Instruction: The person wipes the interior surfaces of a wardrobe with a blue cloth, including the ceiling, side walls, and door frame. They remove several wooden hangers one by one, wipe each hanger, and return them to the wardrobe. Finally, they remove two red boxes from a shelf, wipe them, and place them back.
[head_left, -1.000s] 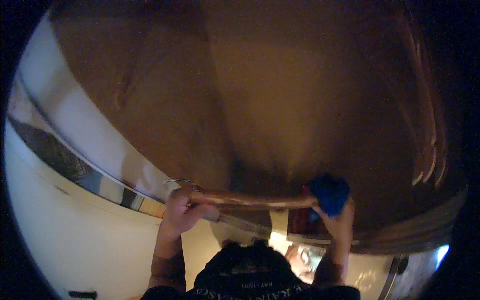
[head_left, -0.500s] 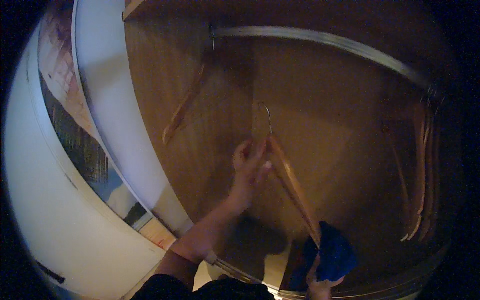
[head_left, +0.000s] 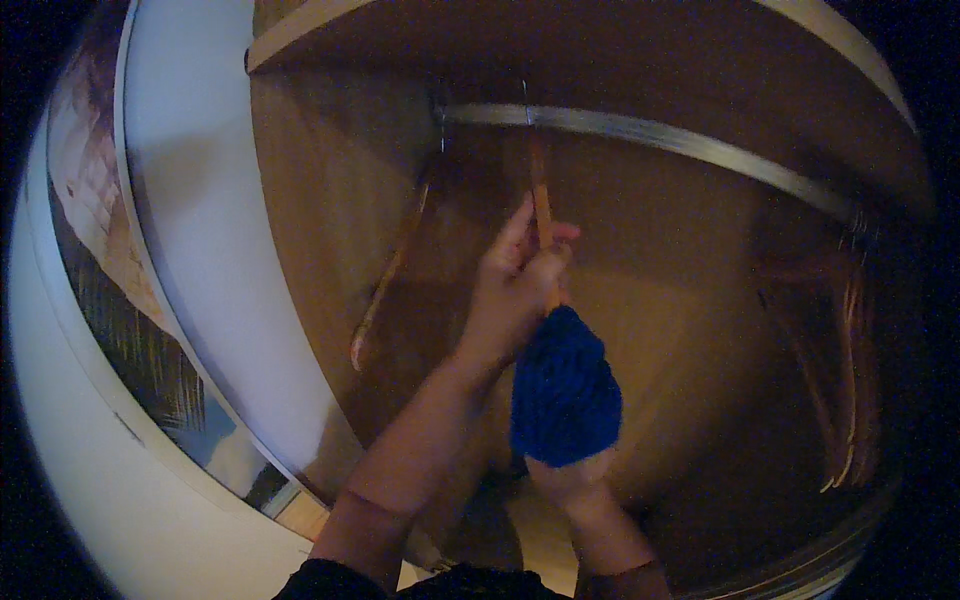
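Currently, a wooden hanger (head_left: 541,195) is standing nearly upright, edge-on, at the middle of a wardrobe, its metal hook crossing the rail (head_left: 660,140); whether the hook is resting on it, I cannot tell. The left hand (head_left: 520,272) is closing its fingers around the hanger's body below the hook. Just beneath, a fluffy blue cloth (head_left: 567,390) is covering the hanger's lower end, and the right hand (head_left: 573,472) is holding that cloth from below, its fingers mostly hidden behind it. Farther left, another hanger (head_left: 392,265) is hanging near the rail's end, while a bunch of hangers (head_left: 852,350) is hanging close together at the right. Above the rail, a shelf (head_left: 600,55) is spanning the wardrobe. Outside, a pale panel (head_left: 195,200) is bordering the left side, with a picture (head_left: 135,310) showing beyond it.
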